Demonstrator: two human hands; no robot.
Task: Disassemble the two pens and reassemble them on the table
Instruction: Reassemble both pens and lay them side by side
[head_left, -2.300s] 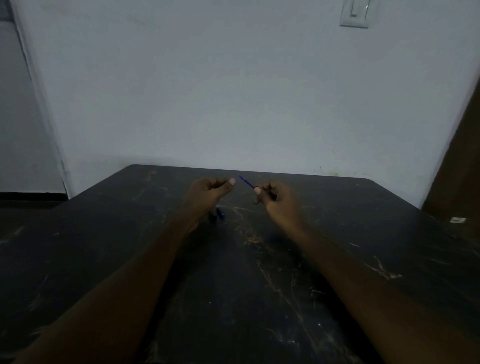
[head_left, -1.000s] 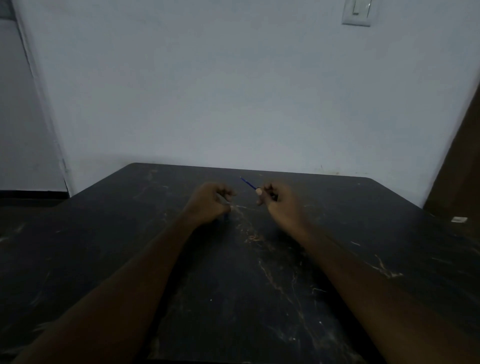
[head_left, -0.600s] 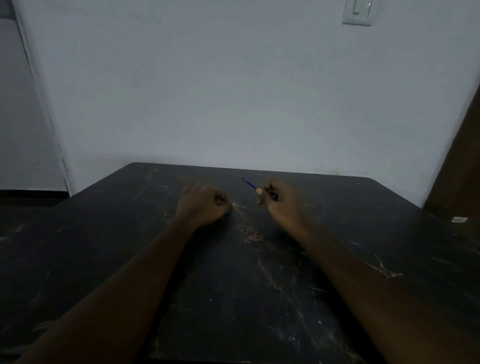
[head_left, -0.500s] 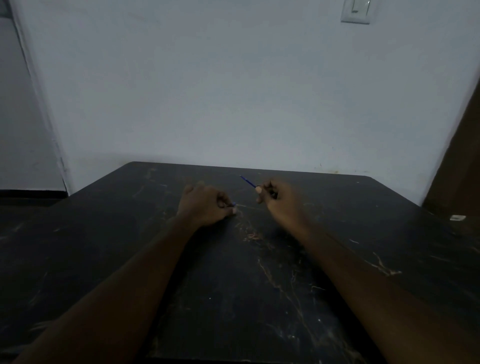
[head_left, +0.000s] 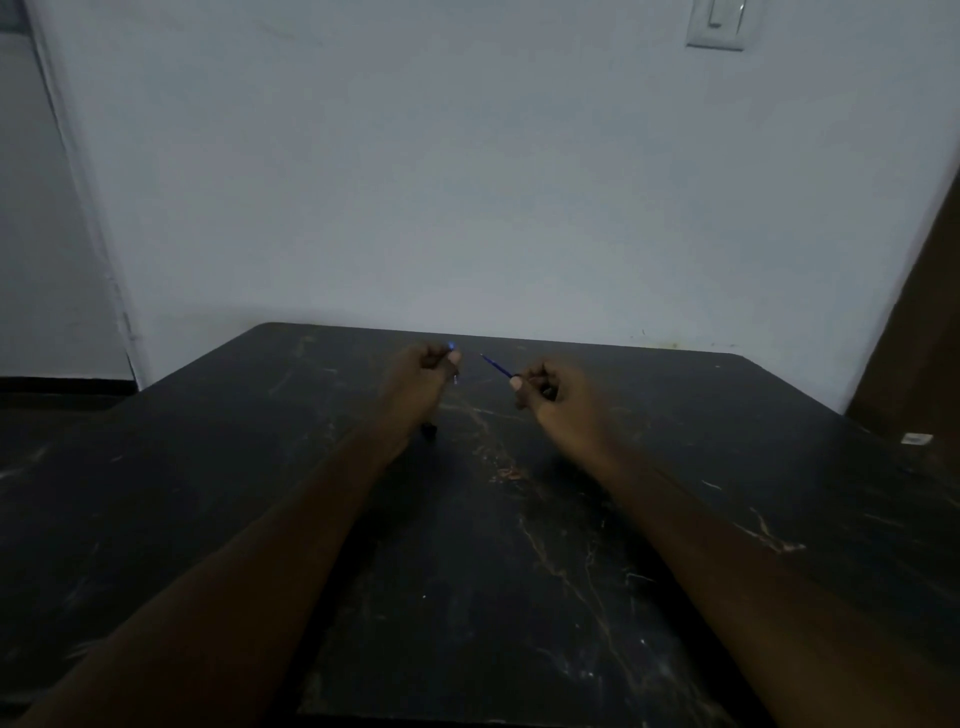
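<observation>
While the blue refill sits pinched in the right hand, tip toward the left hand, which is closed on a blue-ended pen part above the table, sight both axes in line before inserting; feed slowly.

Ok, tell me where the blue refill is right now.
In the head view the blue refill sits just right of centre, pinched in the right hand, its tip pointing up-left toward the left hand above the table.
</observation>
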